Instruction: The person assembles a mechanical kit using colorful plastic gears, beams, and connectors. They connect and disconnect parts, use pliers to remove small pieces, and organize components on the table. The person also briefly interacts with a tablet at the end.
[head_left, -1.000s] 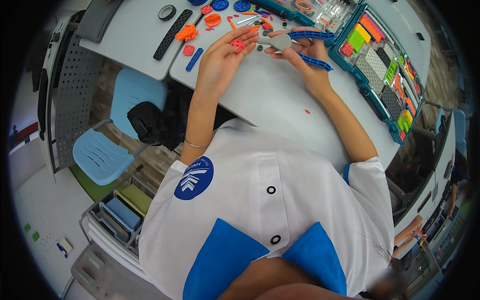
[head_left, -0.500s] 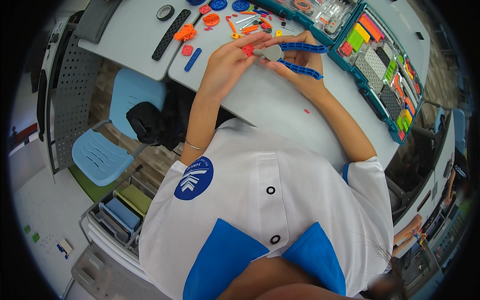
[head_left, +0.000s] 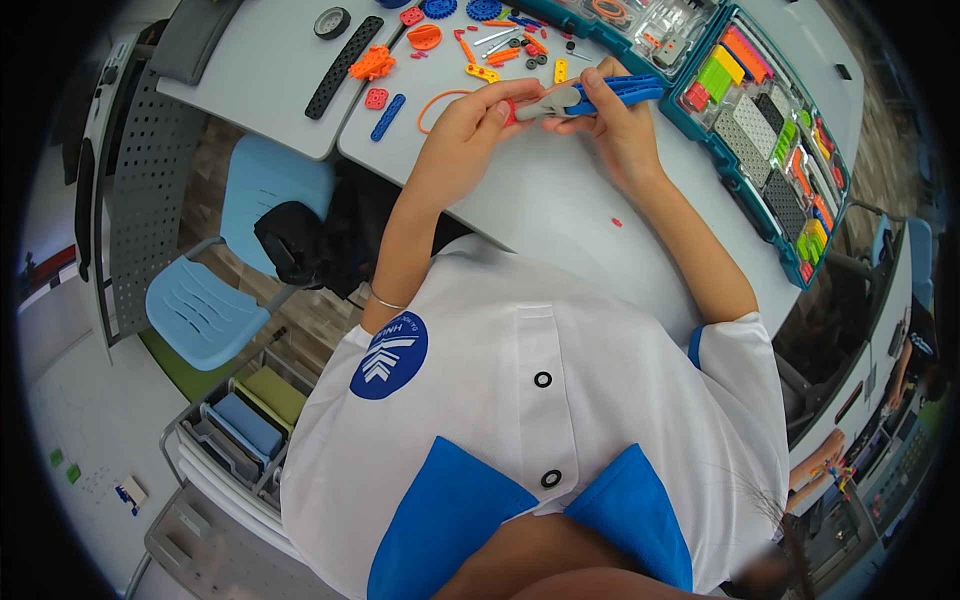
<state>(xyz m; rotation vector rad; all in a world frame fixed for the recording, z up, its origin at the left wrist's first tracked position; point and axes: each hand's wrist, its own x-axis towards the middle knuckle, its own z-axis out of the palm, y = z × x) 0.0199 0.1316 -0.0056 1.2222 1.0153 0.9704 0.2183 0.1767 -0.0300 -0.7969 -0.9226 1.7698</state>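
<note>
My right hand [head_left: 628, 135] is closed round the blue handles of a pair of pliers [head_left: 622, 92] with a grey head. The handles lie pressed close together. Their grey tip points left and meets a small red plastic piece [head_left: 509, 113], pinched in the fingers of my left hand [head_left: 462, 140]. Fingers partly cover this piece, so its full shape is hidden. Just left of that hand an orange rubber band [head_left: 424, 112] lies on the table. A blue beam [head_left: 387, 118] and a red square plate [head_left: 376, 98] are farther left.
An open teal case [head_left: 745, 190] of sorted building parts borders the work area on the right. Loose parts, including blue gears [head_left: 484, 10] and a yellow piece [head_left: 481, 73], lie beyond my hands. Farther left are a black perforated strip [head_left: 343, 68] and a tape roll [head_left: 331, 23].
The pliers' handles have gone from spread apart to squeezed together in my right hand. Both hands have shifted slightly, uncovering more of the orange band and yellow parts.
</note>
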